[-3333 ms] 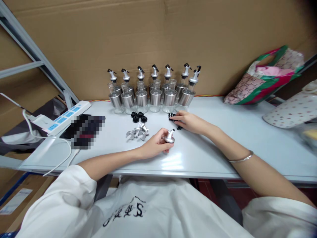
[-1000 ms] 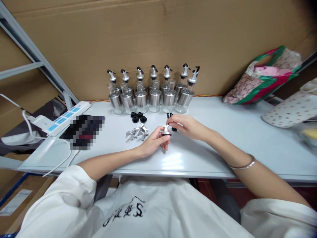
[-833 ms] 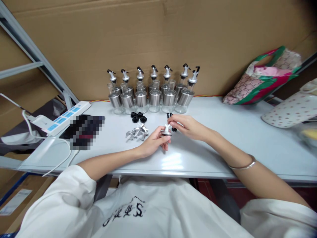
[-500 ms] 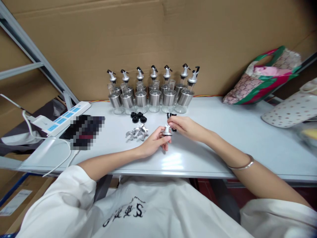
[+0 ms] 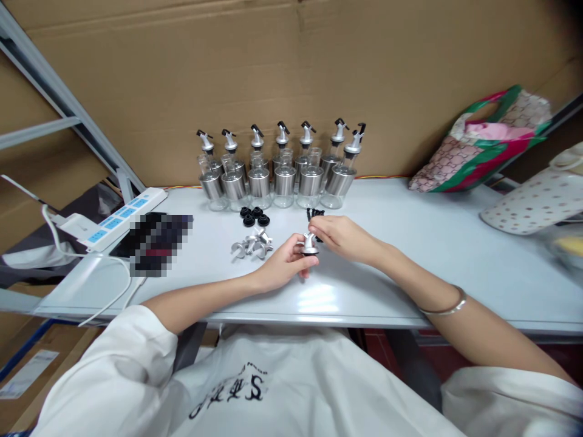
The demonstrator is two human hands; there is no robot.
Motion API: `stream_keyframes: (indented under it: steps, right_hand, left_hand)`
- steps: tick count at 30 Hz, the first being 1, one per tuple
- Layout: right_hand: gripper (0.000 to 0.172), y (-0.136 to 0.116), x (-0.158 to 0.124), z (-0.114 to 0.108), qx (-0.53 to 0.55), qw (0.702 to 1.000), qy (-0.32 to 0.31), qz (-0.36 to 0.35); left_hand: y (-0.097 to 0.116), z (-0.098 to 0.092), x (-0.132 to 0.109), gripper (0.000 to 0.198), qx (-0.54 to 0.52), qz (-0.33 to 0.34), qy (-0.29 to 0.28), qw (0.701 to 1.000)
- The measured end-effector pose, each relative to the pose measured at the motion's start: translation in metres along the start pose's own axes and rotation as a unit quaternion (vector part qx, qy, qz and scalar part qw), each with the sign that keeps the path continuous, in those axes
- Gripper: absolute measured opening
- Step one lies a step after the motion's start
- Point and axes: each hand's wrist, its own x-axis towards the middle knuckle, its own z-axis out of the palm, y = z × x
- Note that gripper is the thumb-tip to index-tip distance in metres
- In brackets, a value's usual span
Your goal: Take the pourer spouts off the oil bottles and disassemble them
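Observation:
A silver pour spout (image 5: 310, 247) with a dark rim under its base is held upright in the fingers of my left hand (image 5: 283, 264). Over the top of that spout, my right hand (image 5: 348, 238) has its fingers pressed together; whatever they pinch is hidden. Small black levers (image 5: 316, 213) lie just behind my right hand, which partly covers them. To the left of my hands is a loose pile of silver pour spouts (image 5: 252, 246). Several black rubber stoppers (image 5: 249, 220) sit behind that pile.
Glass bottles with steel sleeves (image 5: 285, 180) stand in rows along the cardboard wall; those behind and at right carry pour spouts (image 5: 354, 144). A power strip (image 5: 125, 215) with a white cable and a blurred-out dark object lie left. A patterned bag (image 5: 478, 145) and a dotted container (image 5: 523, 209) are right.
The spout in my left hand is slightly lower and more upright. My right fingers have shifted from its side to over its top.

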Motion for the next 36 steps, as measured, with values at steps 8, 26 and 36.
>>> stream_keyframes:
  steps: [8, 26, 36]
  right_hand:
    - [0.035, 0.002, -0.002, 0.001, -0.006, 1.0, 0.01, 0.02]
    - [0.042, 0.0, 0.0, 0.004, -0.056, 0.995, 0.086, 0.004]
    - [0.04, 0.012, -0.005, -0.015, 0.026, 0.966, 0.242, 0.086]
  left_hand:
    - [0.0, 0.0, -0.001, 0.032, 0.0, 0.006, -0.001, 1.0]
    - [0.004, 0.001, -0.003, 0.034, -0.028, -0.01, -0.04, 0.999]
    - [0.003, -0.002, -0.001, 0.043, -0.046, -0.012, -0.03, 0.998]
